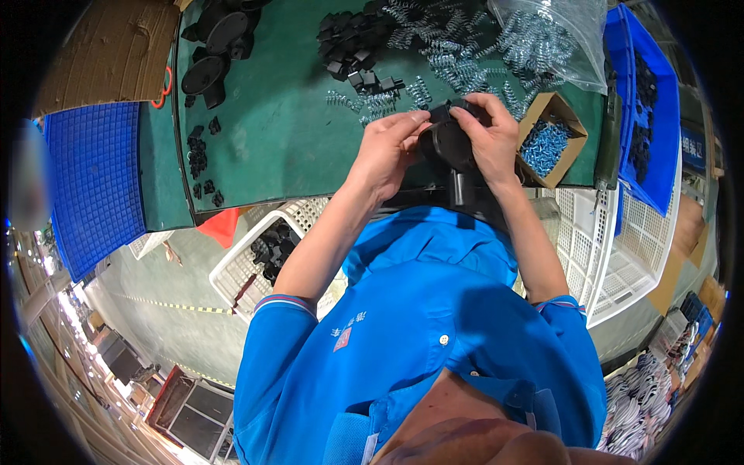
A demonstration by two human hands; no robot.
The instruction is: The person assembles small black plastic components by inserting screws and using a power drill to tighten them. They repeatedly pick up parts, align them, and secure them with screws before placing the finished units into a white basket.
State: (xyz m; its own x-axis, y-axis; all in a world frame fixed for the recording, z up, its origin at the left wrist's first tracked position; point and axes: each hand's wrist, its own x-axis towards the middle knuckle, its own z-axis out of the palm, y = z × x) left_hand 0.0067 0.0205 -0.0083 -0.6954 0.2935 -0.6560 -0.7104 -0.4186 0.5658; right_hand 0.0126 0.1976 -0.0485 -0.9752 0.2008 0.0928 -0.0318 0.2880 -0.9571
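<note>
At the near edge of the green table, a black plastic part with a rounded body and a short tube pointing toward me is between my hands. My right hand grips its right side, thumb on top. My left hand is closed at its upper left, thumb and forefinger pinched against the part's far end; whatever small piece may be between them is hidden. Just beyond my fingers lie loose metal coil springs and a pile of small black blocks.
Right of my right hand, a cardboard box holds blue screws. A clear plastic bag lies behind it. Blue bins flank the table on the right. Larger black parts lie far left. A white basket stands below the edge.
</note>
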